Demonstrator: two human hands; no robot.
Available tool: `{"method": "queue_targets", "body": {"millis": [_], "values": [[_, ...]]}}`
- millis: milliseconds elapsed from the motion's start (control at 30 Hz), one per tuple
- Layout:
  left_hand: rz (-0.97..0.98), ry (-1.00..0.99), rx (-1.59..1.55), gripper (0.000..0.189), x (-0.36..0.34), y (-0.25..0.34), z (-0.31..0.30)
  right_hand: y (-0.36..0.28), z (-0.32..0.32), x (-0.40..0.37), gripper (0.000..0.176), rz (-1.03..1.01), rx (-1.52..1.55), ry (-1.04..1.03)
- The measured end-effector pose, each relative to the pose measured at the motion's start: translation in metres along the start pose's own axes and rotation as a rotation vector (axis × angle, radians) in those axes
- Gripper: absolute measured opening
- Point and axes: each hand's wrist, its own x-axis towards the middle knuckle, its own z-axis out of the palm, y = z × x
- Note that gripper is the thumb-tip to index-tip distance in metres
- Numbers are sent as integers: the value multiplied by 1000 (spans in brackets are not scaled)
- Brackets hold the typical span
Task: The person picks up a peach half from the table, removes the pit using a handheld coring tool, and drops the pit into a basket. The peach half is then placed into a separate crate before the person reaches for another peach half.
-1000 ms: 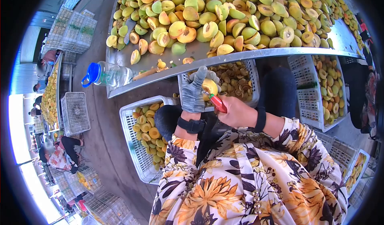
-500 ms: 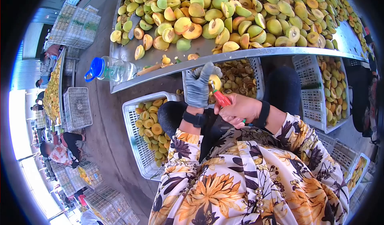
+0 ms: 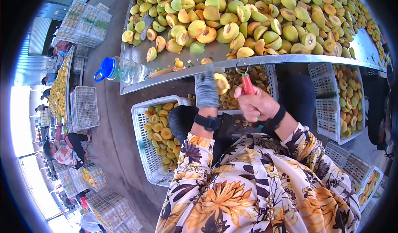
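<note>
My left hand, in a grey glove and smeared by motion, is closed on a cut peach half whose yellow flesh faces right. My right hand is bare and wraps round the red handle of a pitting tool. The tool's curved metal loop points up towards the table edge, apart from the peach half. Below both hands stands a white crate with cut peach pieces in it. Many halved peaches are heaped on the metal table in front of me.
A water bottle with a blue cap lies at the table's left corner. White crates of peach halves stand at my left and right. Other people sit among stacked crates at the far left.
My right hand has drawn the pitting tool away from the peach half, to the right, and its loop now points up. The left hand still holds the peach half. The view has shifted slightly.
</note>
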Motion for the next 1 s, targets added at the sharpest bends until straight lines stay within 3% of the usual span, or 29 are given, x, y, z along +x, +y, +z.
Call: {"method": "queue_targets", "body": {"millis": [33, 67, 100, 133, 167, 200, 233, 267, 300, 333, 367, 400, 433, 467, 533, 633, 733, 800, 867, 967, 1000], "values": [[370, -62, 547, 38, -2, -4, -4, -2, -1, 3, 13, -76, -345, 212], [369, -65, 549, 38, -7, 4, -2, -2, -3, 6, 17, -152, -688, 424], [605, -42, 758, 40, -15, 19, 3, 1, -4, 6, 17, -154, -684, 426], [848, -15, 961, 42, -18, 28, 6, 1, -5, 6, 21, -284, -721, 552], [690, 63, 1044, 41, -14, 28, 0, 0, -6, 7, 26, -414, -758, 674], [439, 43, 991, 40, -18, 42, -8, -1, -4, 6, 26, -417, -758, 670], [435, -24, 565, 38, -1, 21, -33, -3, 0, 3, 28, -426, -763, 694], [319, 11, 789, 37, -14, 50, -48, -5, 1, 0, 30, -437, -768, 719], [273, -93, 794, 33, -20, 65, -71, -7, 0, -2, 34, -435, -831, 725], [567, -235, 1120, 28, -23, 70, -103, -8, 0, -4, 34, -444, -830, 722], [252, -197, 1194, 27, -27, 75, -132, -9, 0, -5, 35, -397, -803, 703], [140, -156, 1509, 36, -34, 92, -141, -10, -1, -5, 37, -350, -775, 684], [-138, -106, 1563, 44, -31, 96, -157, -7, -5, -2, 38, -336, -791, 688], [-140, -104, 1570, 44, -24, 95, -164, -3, -6, 2, 38, -336, -785, 685], [266, 45, 1260, 45, -6, 93, -169, 3, -4, 9, 37, -270, -843, 665], [456, 28, 1220, 47, 49, 108, -101, 14, 1, 10, 36, -266, -997, 631], [665, 64, 1210, 48, 138, 78, -55, 18, 6, 0, 36, -289, -1122, 585], [396, -101, 1525, 46, 166, 74, -24, 22, 6, -8, 35, -423, -1171, 567], [433, -87, 1537, 46, 175, 72, -15, 20, 2, -15, 35, -420, -1201, 572], [536, -68, 1149, 38, 162, 71, -27, 6, 7, -18, 35, -429, -1244, 602], [361, -172, 1021, 41, 152, 73, -32, -1, 9, -14, 35, -452, -1263, 635]]}}
